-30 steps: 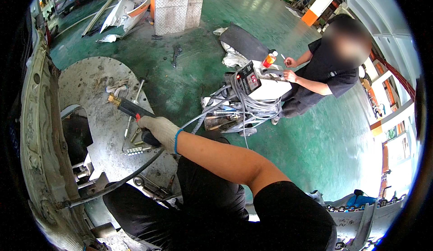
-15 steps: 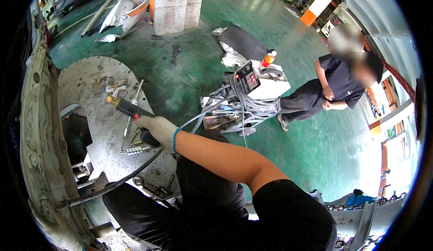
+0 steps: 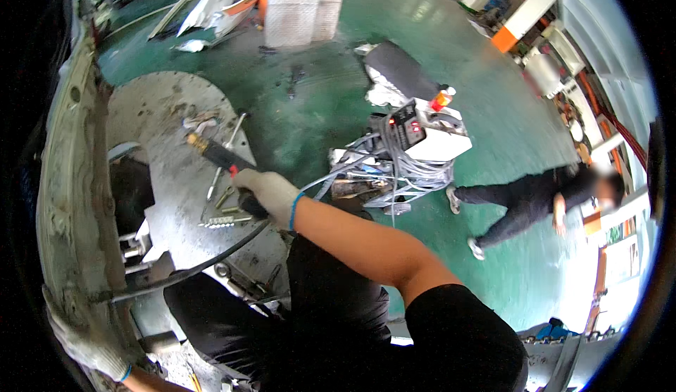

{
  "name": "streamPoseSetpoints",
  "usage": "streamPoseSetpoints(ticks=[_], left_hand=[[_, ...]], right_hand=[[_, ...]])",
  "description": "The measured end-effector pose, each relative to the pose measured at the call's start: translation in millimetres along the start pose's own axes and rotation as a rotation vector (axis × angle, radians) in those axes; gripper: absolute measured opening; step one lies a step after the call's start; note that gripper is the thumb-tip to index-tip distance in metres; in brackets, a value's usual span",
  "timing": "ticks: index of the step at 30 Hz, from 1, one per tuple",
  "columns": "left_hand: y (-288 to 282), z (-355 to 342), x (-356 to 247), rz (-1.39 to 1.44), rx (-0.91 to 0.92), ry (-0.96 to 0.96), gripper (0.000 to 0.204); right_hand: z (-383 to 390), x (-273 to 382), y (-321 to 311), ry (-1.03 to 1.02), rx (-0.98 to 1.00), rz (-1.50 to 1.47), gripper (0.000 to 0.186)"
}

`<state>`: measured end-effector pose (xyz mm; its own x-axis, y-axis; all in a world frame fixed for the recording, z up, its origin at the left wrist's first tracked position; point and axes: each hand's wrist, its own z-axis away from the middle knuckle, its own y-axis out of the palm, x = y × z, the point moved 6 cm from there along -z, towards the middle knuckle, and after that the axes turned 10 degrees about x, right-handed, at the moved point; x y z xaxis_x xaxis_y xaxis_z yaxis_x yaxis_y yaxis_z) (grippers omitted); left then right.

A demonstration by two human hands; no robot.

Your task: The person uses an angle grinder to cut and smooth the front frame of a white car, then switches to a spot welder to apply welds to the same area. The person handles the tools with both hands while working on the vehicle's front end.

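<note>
My right hand [image 3: 270, 193], in a white knit glove with a blue cuff, is closed round a black welding gun [image 3: 224, 156]. The gun has a brass tip and a red trigger, and a thick black cable [image 3: 224, 254] runs from it to the lower left. Its tip is above a round grey metal plate [image 3: 169, 85]. At the lower left, my gloved left hand [image 3: 88, 339] lies on the edge of a long, worn metal body panel [image 3: 77, 202], fingers stretched out along it. A slide-hammer-like rod [image 3: 213, 184] and small metal fittings [image 3: 227, 198] lie on the plate beneath the gun.
A white machine [image 3: 440, 138] with coiled grey cables stands on a cart, an orange bottle [image 3: 442, 98] on top. Behind it lies a dark padded piece [image 3: 401, 68]. Another person [image 3: 535, 195] walks at the right. A pillar [image 3: 303, 4] and scrap panels [image 3: 215, 8] stand farther off.
My left hand has come further into view along the panel. The other person has stepped to the right, legs now apart. The view has shifted slightly; my right hand still grips the welding gun.
</note>
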<state>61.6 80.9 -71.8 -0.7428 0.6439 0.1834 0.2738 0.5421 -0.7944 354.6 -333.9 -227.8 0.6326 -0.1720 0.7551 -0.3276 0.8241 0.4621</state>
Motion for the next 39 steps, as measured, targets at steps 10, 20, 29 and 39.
streamPoseSetpoints(ticks=[10,20,29,39], left_hand=[[-78.3,-4.6,-63.4,0.138,-0.131,0.072,0.059],[-82.9,-4.8,-70.4,0.142,-0.125,0.034,0.062],[-86.4,-0.3,-52.2,0.241,-0.119,-0.035,0.064],[-90.3,1.6,-43.6,0.411,-0.037,-0.207,0.066]], right_hand=[[9.4,10.8,10.5,0.035,-0.010,0.008,0.030],[15.7,15.8,2.2,0.050,-0.138,0.037,0.034],[-13.2,13.9,15.0,-0.018,-0.027,0.018,0.028],[-38.7,19.0,40.0,-0.092,0.074,-0.175,0.024]])
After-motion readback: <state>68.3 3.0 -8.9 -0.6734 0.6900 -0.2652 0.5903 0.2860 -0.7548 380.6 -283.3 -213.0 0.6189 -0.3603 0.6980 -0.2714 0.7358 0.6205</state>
